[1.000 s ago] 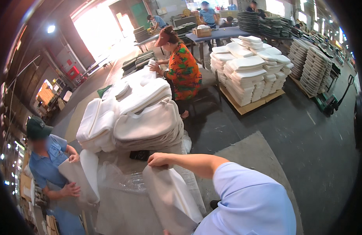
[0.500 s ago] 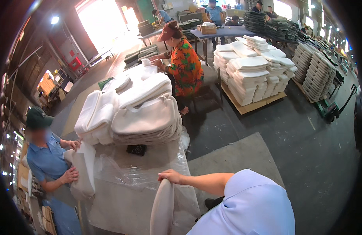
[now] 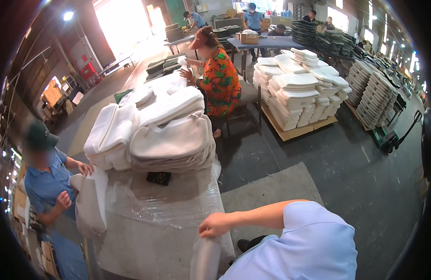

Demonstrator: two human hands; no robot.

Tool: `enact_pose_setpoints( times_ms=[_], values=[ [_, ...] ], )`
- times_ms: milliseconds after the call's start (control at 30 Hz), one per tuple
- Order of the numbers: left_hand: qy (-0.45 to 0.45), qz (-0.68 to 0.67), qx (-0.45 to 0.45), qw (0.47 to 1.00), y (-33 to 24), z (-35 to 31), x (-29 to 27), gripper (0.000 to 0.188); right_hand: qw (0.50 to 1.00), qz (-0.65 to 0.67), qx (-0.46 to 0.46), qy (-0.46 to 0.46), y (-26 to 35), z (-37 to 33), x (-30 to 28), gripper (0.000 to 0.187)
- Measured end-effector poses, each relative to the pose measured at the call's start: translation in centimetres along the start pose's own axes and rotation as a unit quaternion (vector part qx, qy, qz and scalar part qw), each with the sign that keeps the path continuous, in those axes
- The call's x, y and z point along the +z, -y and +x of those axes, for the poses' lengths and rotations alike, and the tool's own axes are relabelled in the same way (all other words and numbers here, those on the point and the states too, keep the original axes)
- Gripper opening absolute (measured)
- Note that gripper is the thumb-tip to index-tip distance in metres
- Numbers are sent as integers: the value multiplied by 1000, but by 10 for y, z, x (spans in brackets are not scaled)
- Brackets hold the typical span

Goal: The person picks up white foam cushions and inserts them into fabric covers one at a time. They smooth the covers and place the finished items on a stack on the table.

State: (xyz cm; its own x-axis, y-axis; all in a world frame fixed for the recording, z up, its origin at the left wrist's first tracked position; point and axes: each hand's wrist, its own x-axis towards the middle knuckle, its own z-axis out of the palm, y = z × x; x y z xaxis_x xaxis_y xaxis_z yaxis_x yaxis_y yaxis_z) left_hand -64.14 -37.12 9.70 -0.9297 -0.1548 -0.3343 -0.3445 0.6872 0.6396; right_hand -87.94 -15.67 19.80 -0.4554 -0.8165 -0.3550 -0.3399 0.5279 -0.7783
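Observation:
My right hand (image 3: pixel 214 226) comes in on a bare forearm from the lower right, its fingers closed over the top edge of a pale, soft-looking fabric piece (image 3: pixel 205 259). That piece hangs upright at the near right part of the table (image 3: pixel 150 245) and runs out of the picture at the bottom. My left hand is out of view. Beyond my hand, a large stack of folded whitish padded covers (image 3: pixel 171 140) sits on the table, with a small black object (image 3: pixel 158 178) at its foot.
Clear plastic film (image 3: pixel 145 200) lies over the table. A co-worker in blue (image 3: pixel 52 186) handles another pale piece (image 3: pixel 92 205) on the left. Past the stack sits a person in orange (image 3: pixel 220 79). White pads stand piled on cardboard (image 3: pixel 295 93), near a green pallet jack (image 3: pixel 385 139).
My right hand has moved right and slightly nearer, and the fabric piece has shifted with it. The blue-clad co-worker's nearer hand has come off their piece.

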Motion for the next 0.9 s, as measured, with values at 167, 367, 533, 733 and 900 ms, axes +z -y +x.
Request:
enact_pose_setpoints(
  times_ms=[167,367,533,733,900],
  values=[
    [50,63,40,996,20,1,14,53,958,-224,-18,177,23,-7,20,56],
    [89,101,68,989,53,-7,20,53,947,-232,13,223,19,18,24,65],
    [98,92,96,986,75,-17,20,53,945,-241,16,220,18,25,25,67],
    [-6,148,276,950,84,-30,24,52,940,-242,-5,240,12,27,25,70],
    [-60,111,180,976,79,-32,31,45,923,-261,25,281,14,46,26,75]
  ],
)
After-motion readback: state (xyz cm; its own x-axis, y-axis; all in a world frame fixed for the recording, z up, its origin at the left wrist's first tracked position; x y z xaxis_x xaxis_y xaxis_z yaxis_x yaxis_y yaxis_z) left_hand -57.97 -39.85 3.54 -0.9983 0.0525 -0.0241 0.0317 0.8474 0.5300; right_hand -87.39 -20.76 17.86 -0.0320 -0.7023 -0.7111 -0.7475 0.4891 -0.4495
